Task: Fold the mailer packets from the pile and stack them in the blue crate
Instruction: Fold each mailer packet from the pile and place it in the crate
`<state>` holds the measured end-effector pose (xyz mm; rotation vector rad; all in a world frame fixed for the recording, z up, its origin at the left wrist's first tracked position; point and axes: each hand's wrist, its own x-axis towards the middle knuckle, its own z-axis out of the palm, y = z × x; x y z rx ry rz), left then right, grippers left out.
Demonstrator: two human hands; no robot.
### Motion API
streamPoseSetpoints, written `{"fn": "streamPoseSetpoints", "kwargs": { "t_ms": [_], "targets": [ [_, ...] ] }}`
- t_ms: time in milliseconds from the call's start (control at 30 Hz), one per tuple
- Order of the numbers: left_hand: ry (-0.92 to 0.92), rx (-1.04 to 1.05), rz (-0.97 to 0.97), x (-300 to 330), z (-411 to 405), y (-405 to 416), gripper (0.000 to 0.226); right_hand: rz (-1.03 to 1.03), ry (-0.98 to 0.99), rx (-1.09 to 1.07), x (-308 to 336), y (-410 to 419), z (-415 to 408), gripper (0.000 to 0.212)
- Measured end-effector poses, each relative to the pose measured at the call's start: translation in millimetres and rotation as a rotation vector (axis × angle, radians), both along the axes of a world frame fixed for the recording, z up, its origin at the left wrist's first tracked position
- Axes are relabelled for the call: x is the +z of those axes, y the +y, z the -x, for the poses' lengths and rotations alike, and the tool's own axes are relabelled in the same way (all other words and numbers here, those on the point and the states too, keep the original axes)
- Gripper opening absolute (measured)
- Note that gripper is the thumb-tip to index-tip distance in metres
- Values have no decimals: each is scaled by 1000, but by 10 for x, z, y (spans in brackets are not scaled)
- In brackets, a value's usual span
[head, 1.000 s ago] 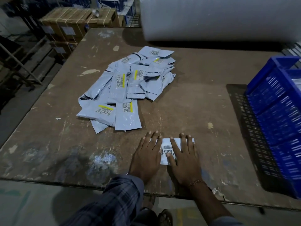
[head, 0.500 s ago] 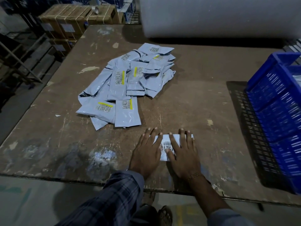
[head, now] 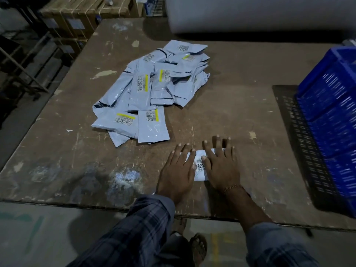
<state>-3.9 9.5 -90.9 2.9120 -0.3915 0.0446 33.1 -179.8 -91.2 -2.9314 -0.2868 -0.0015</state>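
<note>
Mostly undone, judging by the layout: a big pile of mailer packets (head: 152, 91) is lying unfolded toward the middle-left of the tabletop (head: 231, 93), grey-blue pouches overlapping at all angles, labels with yellow strips facing up. Counting them exactly is not possible; well over a dozen, at a guess.

One packet (head: 200, 166) is sitting apart from the pile, close to the near edge, and both hands are working it. It is looking already doubled over, narrow, barcode label showing in the gap between the hands.

Left hand (head: 178, 170) is lying flat, fingers spread, palm down, covering the packet's left part. Right hand (head: 221, 164) is doing the same on the right part, fingers fanned and reaching past the packet's far edge. Neither grip is closing around anything; both are open and pressing down, pinning the packet against the wood. Likely step: flattening a crease.

Blue crate (head: 331, 120) is standing at the right edge of the tabletop, well apart from the hands. Its inside is hardly showing, so how many folded packets are stacked in it cannot be told.

Still to come for this packet: lifting it and carrying it right to the crate.
</note>
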Motion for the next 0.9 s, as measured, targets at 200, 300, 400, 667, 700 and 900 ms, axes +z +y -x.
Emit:
{"fn": "streamPoseSetpoints", "kwargs": {
  "t_ms": [200,300,400,667,700,900],
  "targets": [
    [7,102,3,24,16,-84,60,3,-56,-12,-27,10,288,55],
    [17,85,-86,59,31,-153,61,-12,-27,-21,-23,8,231,55],
    [26,7,-141,87,65,-205,65,-16,4,17,-39,-17,92,56],
    [31,64,-184,114,-48,33,60,-48,-21,2,-35,-41,298,57],
    [35,75,-184,118,-31,8,60,-60,-30,-1,-45,-41,326,57],
    [19,136,-87,180,-140,-124,65,-97,-9,-11,-57,-45,310,58]
  ]
}}
